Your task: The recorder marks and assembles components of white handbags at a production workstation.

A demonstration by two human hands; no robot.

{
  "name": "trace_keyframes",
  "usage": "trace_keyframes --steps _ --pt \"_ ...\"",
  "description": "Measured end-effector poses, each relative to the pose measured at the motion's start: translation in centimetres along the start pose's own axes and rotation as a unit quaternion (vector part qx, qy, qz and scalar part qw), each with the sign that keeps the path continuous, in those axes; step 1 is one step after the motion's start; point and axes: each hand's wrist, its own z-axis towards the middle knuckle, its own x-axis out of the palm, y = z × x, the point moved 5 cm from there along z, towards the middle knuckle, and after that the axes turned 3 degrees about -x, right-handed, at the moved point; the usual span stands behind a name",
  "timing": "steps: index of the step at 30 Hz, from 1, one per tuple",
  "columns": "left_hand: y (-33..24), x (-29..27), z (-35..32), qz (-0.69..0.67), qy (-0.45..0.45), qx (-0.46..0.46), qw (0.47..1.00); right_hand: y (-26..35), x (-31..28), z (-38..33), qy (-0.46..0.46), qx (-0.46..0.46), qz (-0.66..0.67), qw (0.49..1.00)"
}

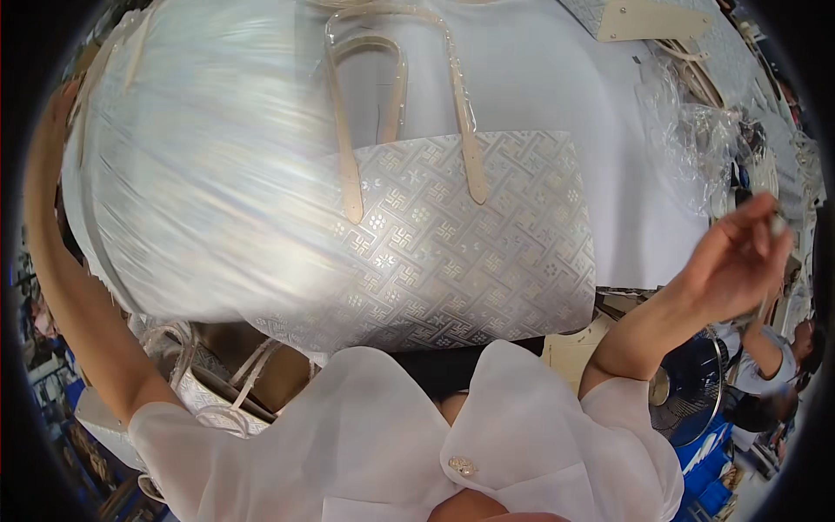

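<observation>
A silvery handbag with a raised geometric and floral pattern lies flat before me, its two beige handles pointing away and wrapped in clear film. Over its left part sits a large pale shape, smeared by motion; a beige strap at its upper left suggests another handbag. My left hand is at this shape's far left edge, its fingers mostly hidden. Raised off to the right, my right hand is blurred, its fingers closed together around something small and whitish that I cannot make out.
Crumpled clear plastic lies at the right of the white table. Part of another pale bag shows at the top right. Patterned bags stand below at my left. A fan and another person are at the lower right.
</observation>
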Motion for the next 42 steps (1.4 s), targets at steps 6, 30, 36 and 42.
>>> trace_keyframes --steps 6,30,36,42 --pt "-18.8 9.5 -8.2 -0.365 0.244 0.016 0.898 -9.8 -0.5 -6.8 0.080 0.280 -0.174 0.941" --pt "-34.2 12.7 -10.1 -0.354 0.142 0.247 0.891 -16.5 -2.2 -11.2 0.062 0.486 -0.225 0.843" --pt "-34.2 12.8 -9.9 -0.359 0.150 0.254 0.885 -16.5 -2.2 -11.2 0.070 0.488 -0.236 0.837" --pt "-34.2 13.1 -9.8 -0.383 0.161 0.255 0.873 -16.5 -2.0 -11.1 0.068 0.490 -0.234 0.837"
